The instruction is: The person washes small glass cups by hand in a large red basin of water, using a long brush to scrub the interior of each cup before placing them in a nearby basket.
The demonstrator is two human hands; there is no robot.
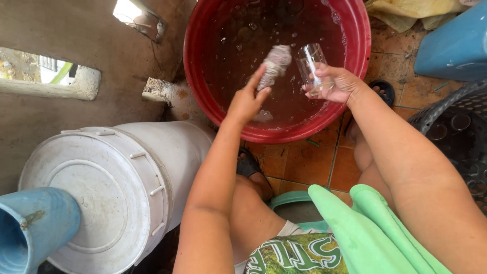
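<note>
in the upper middle of the frame the left hand (247, 103) is clenched around the lower end of a grey, ragged scrubbing cloth (275, 63), which sticks up and to the right from the fingers over the water. just to the right of it, the right hand (335, 85) grasps a clear drinking glass (310, 63) by its base, the glass tilted with its open end pointing up and left toward the cloth. cloth and glass are near each other but apart, with a narrow gap of water showing between them.

both hands are held over a large round red basin (355, 61) that fills the top centre of the frame; it holds clear water with bubbles on the surface (a few round shapes lie under the water near the top edge, too blurred to name). the basin stands on an orange tiled floor (304, 165).

in the lower left lies a white plastic drum (152, 157) on its side, its ribbed lid facing the camera, and a blue pipe-like container (35, 223) overlaps it at the bottom left corner. at the right edge a dark perforated basket (456, 109) holds some round glass rims. above it, in the upper right corner, sits a blue plastic object (456, 45). a green cloth (365, 228) lies across the person's lap at the bottom.
</note>
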